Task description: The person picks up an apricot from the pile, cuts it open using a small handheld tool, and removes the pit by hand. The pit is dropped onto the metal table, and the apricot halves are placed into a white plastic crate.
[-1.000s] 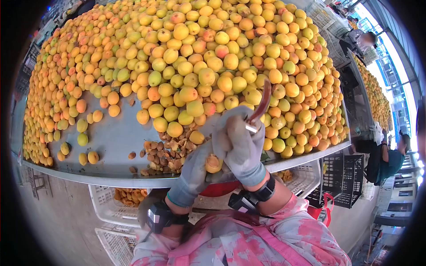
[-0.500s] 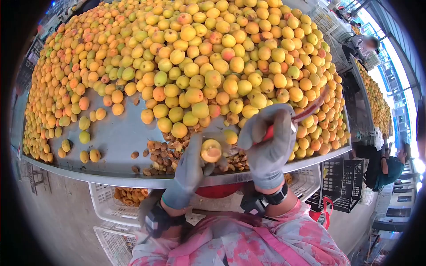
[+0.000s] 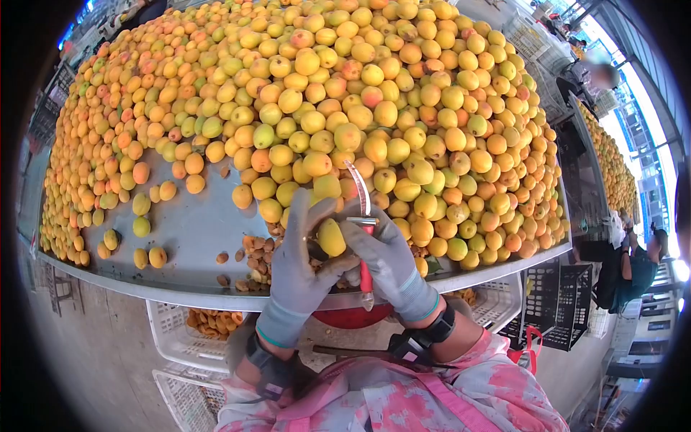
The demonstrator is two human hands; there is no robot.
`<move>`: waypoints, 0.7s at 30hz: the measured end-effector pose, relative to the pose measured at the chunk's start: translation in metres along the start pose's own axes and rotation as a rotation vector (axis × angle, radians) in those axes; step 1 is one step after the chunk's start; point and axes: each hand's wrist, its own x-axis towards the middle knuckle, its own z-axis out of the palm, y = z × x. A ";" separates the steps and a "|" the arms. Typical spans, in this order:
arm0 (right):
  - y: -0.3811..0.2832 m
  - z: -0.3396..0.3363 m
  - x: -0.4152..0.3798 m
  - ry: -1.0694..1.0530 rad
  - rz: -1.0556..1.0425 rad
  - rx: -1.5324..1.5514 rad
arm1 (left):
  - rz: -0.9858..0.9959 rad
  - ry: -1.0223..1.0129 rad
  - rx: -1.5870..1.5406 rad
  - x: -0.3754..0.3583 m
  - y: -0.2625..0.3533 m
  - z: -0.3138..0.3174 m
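Observation:
My left hand (image 3: 294,263), in a grey glove, is closed around a yellow apricot (image 3: 332,238) at the near edge of the metal table (image 3: 205,225). Against its right side, my gloved right hand (image 3: 391,255) grips a red-handled knife (image 3: 366,270). The knife's narrow curved blade points up and away from me, over the heap of apricots (image 3: 309,93). Fingertips of my right hand touch or nearly touch the held apricot. Brown apricot pits (image 3: 258,261) lie beside my left hand, partly hidden by it.
Below the table edge stand white crates, the left one (image 3: 169,335) containing orange apricot halves (image 3: 214,321). Black crates (image 3: 558,306) are at the right. A red bowl-like thing (image 3: 353,317) shows under the edge. Other people (image 3: 637,270) are beyond, at the right.
My hands have come together. The cut apricot with its pit showing is gone from my left hand, which now holds a yellow apricot. The knife has swung from pointing right to upright.

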 end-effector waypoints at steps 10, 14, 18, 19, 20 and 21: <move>0.002 -0.019 0.005 -0.148 0.291 0.296 | -0.081 0.054 -0.089 -0.003 0.005 0.008; 0.022 -0.026 0.009 -0.184 0.355 0.513 | -0.112 0.228 -0.202 -0.012 0.002 0.022; 0.024 -0.024 0.004 -0.133 0.381 0.496 | -0.065 0.229 -0.123 -0.014 0.010 0.023; 0.023 -0.023 0.003 -0.079 0.386 0.464 | -0.056 0.264 -0.140 -0.015 0.011 0.025; 0.024 -0.022 0.003 -0.079 0.386 0.464 | -0.048 0.300 -0.158 -0.016 0.012 0.027; 0.025 -0.023 0.003 -0.047 0.388 0.426 | -0.048 0.300 -0.157 -0.017 0.009 0.027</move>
